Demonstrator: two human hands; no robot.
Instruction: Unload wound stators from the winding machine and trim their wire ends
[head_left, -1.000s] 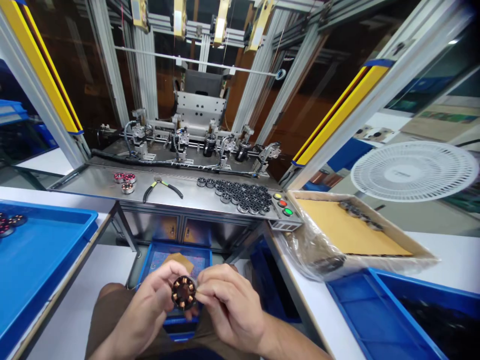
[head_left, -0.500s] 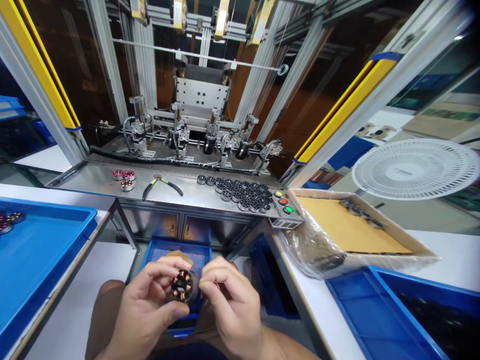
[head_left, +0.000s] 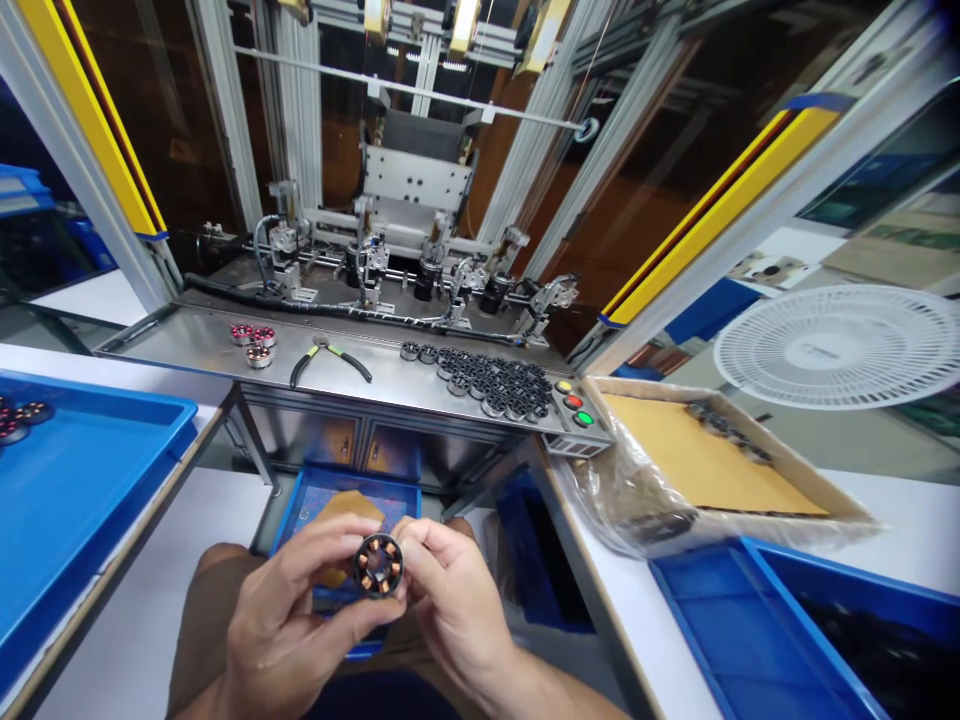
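A round black part with copper windings [head_left: 378, 565] is held upright over my lap, its open face toward me. My left hand [head_left: 289, 610] grips it between thumb and fingers from the left. My right hand [head_left: 454, 600] has its fingers pinched together at the part's right edge; whether a thin wire is between them is too small to tell. On the metal ledge beyond lie pliers with black and green handles [head_left: 330, 362], a few pink and copper wound rings [head_left: 259, 356] and a cluster of black rings [head_left: 495, 380].
A winding machine [head_left: 420, 270] stands behind the ledge. Push buttons [head_left: 574, 402] sit at its right end, beside a plastic-lined box [head_left: 712, 460]. Blue trays flank me left [head_left: 97, 460] and right [head_left: 735, 620]. A blue bin [head_left: 289, 520] is below, a white fan [head_left: 832, 345] at right.
My right hand has come in against the part's right edge. The part has turned to face me more squarely and moved slightly right. The camera view has shifted a little.
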